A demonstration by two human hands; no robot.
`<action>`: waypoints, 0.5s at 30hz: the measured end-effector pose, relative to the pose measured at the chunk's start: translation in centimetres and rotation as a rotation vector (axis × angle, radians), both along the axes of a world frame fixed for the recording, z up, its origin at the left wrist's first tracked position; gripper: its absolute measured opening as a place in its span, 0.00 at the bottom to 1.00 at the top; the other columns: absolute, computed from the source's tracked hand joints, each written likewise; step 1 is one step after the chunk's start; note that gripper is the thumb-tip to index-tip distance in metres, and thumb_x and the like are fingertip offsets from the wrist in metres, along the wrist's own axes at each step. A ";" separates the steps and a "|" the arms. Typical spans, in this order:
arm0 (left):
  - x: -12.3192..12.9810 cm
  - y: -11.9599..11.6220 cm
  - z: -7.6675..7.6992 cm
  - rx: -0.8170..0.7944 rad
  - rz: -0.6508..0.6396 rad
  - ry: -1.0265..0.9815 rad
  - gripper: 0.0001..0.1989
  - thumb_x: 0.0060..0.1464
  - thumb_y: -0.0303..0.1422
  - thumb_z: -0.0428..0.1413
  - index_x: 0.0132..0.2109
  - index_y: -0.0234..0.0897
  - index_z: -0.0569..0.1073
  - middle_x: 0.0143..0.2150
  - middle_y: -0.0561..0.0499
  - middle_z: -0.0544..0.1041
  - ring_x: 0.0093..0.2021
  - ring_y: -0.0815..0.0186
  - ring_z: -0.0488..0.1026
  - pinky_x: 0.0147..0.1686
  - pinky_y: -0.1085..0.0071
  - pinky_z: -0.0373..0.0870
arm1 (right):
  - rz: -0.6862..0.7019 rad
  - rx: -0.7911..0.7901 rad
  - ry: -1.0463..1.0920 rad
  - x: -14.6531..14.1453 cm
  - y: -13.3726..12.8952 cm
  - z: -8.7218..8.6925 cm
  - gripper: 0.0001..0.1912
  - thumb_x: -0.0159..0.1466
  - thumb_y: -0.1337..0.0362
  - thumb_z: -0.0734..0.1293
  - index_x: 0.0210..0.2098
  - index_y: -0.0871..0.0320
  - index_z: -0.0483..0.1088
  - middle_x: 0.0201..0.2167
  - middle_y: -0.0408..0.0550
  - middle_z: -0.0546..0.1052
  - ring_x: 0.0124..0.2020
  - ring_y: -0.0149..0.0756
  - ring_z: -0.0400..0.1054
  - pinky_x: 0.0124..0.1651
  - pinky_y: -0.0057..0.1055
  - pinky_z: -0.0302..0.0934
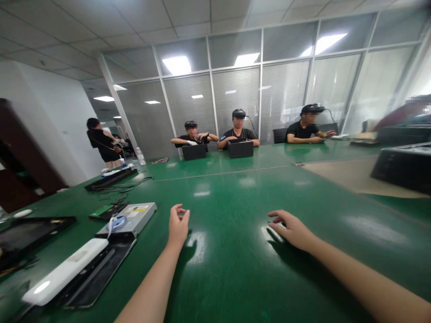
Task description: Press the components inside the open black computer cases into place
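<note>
My left hand (178, 225) is over the green table (229, 269), its fingers loosely bent with the thumb apart and nothing in them. To the right, my right hand (292, 229) hovers just above the same surface, fingers slightly curled and spread, also bare. A silver disc drive (139, 214) with a yellow label lies nearest my left hand, a little to its left. On that drive rests a blue ring-shaped piece (116, 223). In front of it a long white rounded device (69, 271) lies across a black metal plate (104, 273).
At left are a green circuit board (103, 211), a black tray-like panel (37, 231), cables (134, 183) and a plastic bottle (140, 156). Co-workers sit across the table behind black boxes (240, 149). A black case (404, 168) stands on brown sheeting (340, 175) at right.
</note>
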State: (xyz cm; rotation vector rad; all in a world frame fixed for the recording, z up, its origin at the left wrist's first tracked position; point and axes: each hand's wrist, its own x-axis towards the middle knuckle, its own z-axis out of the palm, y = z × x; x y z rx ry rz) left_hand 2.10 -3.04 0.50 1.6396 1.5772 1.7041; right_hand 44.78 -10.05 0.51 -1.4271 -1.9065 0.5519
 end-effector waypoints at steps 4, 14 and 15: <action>-0.2 0.3 -0.2 -0.013 -0.016 -0.007 0.22 0.54 0.43 0.56 0.52 0.39 0.65 0.39 0.53 0.70 0.30 0.68 0.70 0.35 0.66 0.71 | 0.018 0.022 -0.016 -0.1 0.1 -0.1 0.20 0.65 0.54 0.63 0.52 0.57 0.68 0.50 0.55 0.73 0.47 0.42 0.72 0.51 0.42 0.65; 0.1 0.3 0.3 -0.073 -0.033 0.032 0.23 0.53 0.47 0.55 0.51 0.39 0.65 0.38 0.53 0.71 0.28 0.66 0.72 0.34 0.64 0.72 | -0.013 0.456 -0.207 -1.4 -2.0 3.5 0.23 0.65 0.57 0.65 0.58 0.55 0.64 0.57 0.56 0.69 0.58 0.47 0.64 0.60 0.48 0.58; 0.1 0.4 0.2 -0.078 -0.037 0.032 0.23 0.53 0.47 0.55 0.51 0.39 0.65 0.37 0.53 0.71 0.28 0.66 0.72 0.34 0.64 0.72 | -0.042 0.528 -0.255 -1.4 -2.1 4.6 0.24 0.65 0.57 0.64 0.59 0.55 0.63 0.58 0.57 0.69 0.59 0.48 0.62 0.61 0.49 0.57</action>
